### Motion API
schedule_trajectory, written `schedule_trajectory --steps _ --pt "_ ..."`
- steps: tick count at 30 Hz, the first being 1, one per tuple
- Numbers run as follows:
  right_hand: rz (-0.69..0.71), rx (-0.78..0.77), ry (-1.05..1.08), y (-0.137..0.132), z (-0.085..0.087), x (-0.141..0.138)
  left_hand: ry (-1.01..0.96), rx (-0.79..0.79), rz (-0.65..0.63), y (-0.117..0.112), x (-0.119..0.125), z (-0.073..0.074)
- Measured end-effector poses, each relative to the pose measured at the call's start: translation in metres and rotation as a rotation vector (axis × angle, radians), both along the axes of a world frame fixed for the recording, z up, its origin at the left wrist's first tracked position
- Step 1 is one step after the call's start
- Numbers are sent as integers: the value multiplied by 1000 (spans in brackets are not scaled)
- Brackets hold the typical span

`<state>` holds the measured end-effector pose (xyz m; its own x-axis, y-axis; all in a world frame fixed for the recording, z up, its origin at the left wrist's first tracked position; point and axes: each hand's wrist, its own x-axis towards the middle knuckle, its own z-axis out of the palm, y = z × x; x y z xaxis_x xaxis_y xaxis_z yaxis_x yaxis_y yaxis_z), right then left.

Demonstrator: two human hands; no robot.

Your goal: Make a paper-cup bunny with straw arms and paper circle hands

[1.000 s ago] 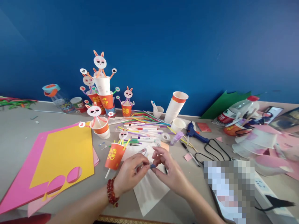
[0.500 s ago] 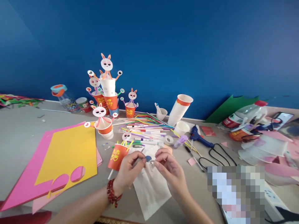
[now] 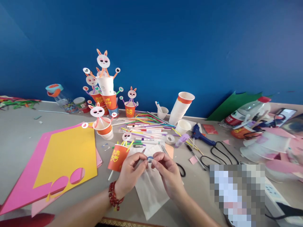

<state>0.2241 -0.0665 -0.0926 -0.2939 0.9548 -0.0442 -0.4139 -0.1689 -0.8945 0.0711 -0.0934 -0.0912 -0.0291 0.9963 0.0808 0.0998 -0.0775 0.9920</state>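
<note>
My left hand (image 3: 130, 174) and my right hand (image 3: 167, 172) meet above a white paper sheet (image 3: 151, 195), fingertips pinched together on a small blue and white round piece (image 3: 150, 159). A red bead bracelet (image 3: 113, 197) circles my left wrist. Just left of my left hand leans an orange paper cup (image 3: 117, 157) with a rabbit face and straws sticking out. Black scissors (image 3: 181, 169) lie partly hidden behind my right hand.
Yellow and pink foam sheets (image 3: 63, 154) lie at the left. Rabbit cup figures (image 3: 105, 91) stand at the back, beside coloured straws and markers (image 3: 146, 129), a cup stack (image 3: 181, 108), a blue glue gun (image 3: 200, 135) and tape roll (image 3: 169, 139). Clutter and a plastic bottle (image 3: 246, 113) fill the right.
My hands have risen slightly and drawn closer, turning the small round piece between the fingertips. The scissors behind my right hand have come into view.
</note>
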Motion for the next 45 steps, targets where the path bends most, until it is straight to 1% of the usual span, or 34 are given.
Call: schedule_trajectory --steps 8,15,26,30,35,39,42,45 --pt "-11 -1 -1 0 -1 -1 -40 -18 -8 -1 1 2" --pt "-38 18 -41 0 -2 0 -20 -33 -6 0 2 2" --pt "-74 105 -142 0 -4 2 -20 -23 -28 -1 2 1" --pt "-103 162 -182 0 -4 1 -13 -11 -36 -2 1 3" --pt "-116 264 -273 0 -4 2 29 50 -92 -4 -1 6" --pt "-120 342 -335 -1 -7 5 101 59 -35 -2 0 4" --pt "-113 352 -381 -3 -11 6 80 31 -37 -1 1 3" --pt "-92 359 -392 -6 -10 4 66 20 -23 -1 1 3"
